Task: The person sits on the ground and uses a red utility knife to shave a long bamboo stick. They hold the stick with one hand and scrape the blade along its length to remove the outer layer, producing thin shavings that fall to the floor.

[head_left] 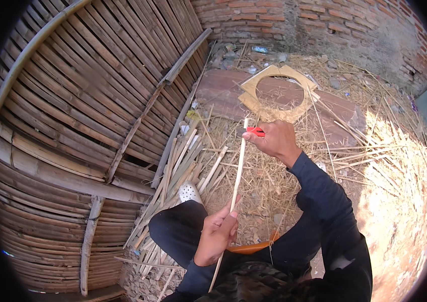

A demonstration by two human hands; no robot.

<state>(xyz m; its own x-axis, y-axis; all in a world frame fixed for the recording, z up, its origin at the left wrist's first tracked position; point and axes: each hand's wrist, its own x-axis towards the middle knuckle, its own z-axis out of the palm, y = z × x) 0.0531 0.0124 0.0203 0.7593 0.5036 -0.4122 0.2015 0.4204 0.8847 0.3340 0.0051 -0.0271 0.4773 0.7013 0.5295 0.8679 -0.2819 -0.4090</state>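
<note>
A long, pale bamboo strip (238, 176) runs up from my lap, leaning slightly to the right. My left hand (218, 236) is closed around its lower part. At the strip's upper end, my right hand (276, 141) grips a small red-handled tool (256, 131), its thumb against the strip. A pale or metallic part shows beside the red handle, but the tool's exact kind is too small to make out. Both hands are apart from each other, one near my lap and one farther out.
Cut bamboo strips (173, 176) lie piled on the left, beside a slatted bamboo wall (87, 85). Shavings (269, 176) cover the ground. A tan board with a round hole (246, 98) lies ahead, before a brick wall (253, 20). Something orange (253, 247) shows between my legs.
</note>
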